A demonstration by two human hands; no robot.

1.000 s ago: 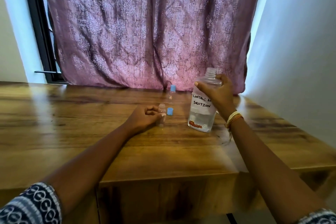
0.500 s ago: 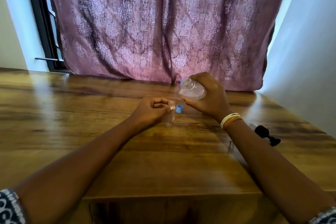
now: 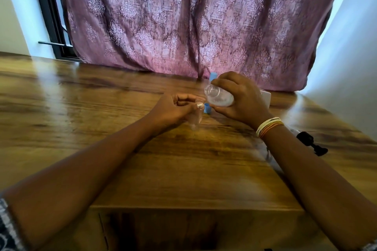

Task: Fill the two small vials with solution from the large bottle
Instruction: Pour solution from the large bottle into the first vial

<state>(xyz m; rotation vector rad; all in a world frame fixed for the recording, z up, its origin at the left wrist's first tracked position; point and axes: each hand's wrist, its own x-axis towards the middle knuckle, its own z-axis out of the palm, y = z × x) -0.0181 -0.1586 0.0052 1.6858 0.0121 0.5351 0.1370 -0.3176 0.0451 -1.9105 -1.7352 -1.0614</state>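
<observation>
1. Near the middle of the wooden table (image 3: 102, 108), my left hand (image 3: 173, 110) pinches a small clear vial (image 3: 196, 117) between thumb and curled fingers; the vial stands roughly upright with its base on or just above the wood, I cannot tell which
2. My right hand (image 3: 242, 100) wraps around the large bottle (image 3: 219, 96), fingers curled over the top and thumb underneath, holding it tipped over on its side with the open mouth pointing left toward the vial
3. The bottle's mouth sits just above and beside the vial's open top; whether the two touch, or whether liquid is running, I cannot tell through the blur
4. A white label end of the bottle shows past my right knuckles, toward the wall
5. A loose blue cap (image 3: 207, 108) lies on the table just right of the vial, below the bottle's neck
6. Another blue cap (image 3: 213, 76) peeks out behind my right hand near the curtain; the vial under it is hidden
7. Thread bangles (image 3: 269, 126) in white, yellow and orange circle my right wrist
8. A small black object (image 3: 312, 142) lies on the table to the right of my right forearm
9. A mauve patterned curtain (image 3: 183, 16) hangs behind the table's far edge
</observation>
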